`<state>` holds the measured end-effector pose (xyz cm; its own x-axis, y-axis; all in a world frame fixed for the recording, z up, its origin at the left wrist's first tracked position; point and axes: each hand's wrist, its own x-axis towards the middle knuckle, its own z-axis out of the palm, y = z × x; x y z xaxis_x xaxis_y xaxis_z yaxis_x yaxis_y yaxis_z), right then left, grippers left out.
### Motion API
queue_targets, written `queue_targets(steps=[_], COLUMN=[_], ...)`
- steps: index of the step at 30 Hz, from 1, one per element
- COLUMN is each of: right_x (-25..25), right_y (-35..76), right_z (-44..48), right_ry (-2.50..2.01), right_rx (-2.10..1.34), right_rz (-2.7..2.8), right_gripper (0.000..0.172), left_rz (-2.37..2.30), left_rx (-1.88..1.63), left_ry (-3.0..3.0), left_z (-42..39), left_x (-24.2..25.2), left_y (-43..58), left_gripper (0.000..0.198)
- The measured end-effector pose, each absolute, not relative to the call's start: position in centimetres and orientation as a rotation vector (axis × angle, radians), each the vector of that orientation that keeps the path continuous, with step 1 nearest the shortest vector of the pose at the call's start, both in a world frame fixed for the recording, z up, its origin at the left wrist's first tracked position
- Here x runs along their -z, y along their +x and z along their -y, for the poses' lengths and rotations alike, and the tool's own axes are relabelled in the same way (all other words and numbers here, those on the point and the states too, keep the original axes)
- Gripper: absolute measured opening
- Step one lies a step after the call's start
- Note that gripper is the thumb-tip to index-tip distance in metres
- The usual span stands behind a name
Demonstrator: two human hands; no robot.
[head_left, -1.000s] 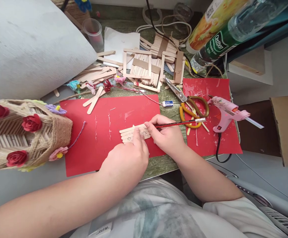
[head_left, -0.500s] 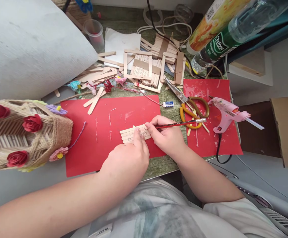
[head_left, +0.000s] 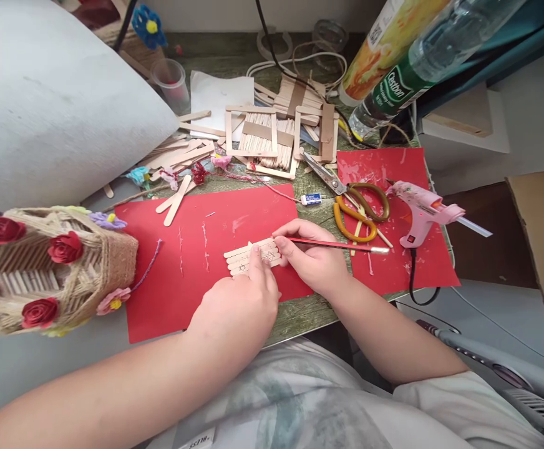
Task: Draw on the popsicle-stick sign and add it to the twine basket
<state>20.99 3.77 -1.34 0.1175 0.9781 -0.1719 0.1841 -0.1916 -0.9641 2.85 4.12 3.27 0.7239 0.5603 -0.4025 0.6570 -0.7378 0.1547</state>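
Observation:
A small panel of joined popsicle sticks [head_left: 245, 256] with pencilled stars lies on a red sheet [head_left: 192, 262] at the table's front. My left hand [head_left: 241, 305] presses a finger down on the panel, the other fingers curled. My right hand [head_left: 312, 259] pinches a red pencil [head_left: 342, 245] with its tip on the panel's right end; the pencil's far end points right toward the glue gun.
Orange-handled scissors [head_left: 351, 199], a white eraser [head_left: 310, 199] and a pink glue gun [head_left: 422, 209] on a second red sheet [head_left: 393, 249] lie to the right. Loose sticks and stick frames [head_left: 257, 134] crowd the back. A jute basket with red roses [head_left: 42, 268] stands left, bottles [head_left: 393, 68] back right.
The pencil has tilted so its far end sits lower, and the view has shifted slightly. Both hands stay on the stick panel.

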Motion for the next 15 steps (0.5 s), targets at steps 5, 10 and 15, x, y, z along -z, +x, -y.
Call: queue_targets(steps=[5,10,15], right_x=[0.4,1.4,1.7], right_y=[21.5,21.3,21.0], right_z=[-2.6,-1.7,-1.9], right_ry=[-1.580,-1.564,-1.611], right_rx=[-1.147,-1.224,-1.188], right_rz=[1.206,1.109,1.177], right_gripper=[0.023,0.028,0.030], left_rz=[-0.915,-0.910,-0.933], left_rx=[0.570,0.513,0.484], left_ry=[2.828,2.868,2.828], left_z=[-4.1,-4.2,-4.2], left_x=[-3.3,-3.2,-3.4], left_y=[3.0,3.0,3.1], left_gripper=[0.053,0.055,0.053])
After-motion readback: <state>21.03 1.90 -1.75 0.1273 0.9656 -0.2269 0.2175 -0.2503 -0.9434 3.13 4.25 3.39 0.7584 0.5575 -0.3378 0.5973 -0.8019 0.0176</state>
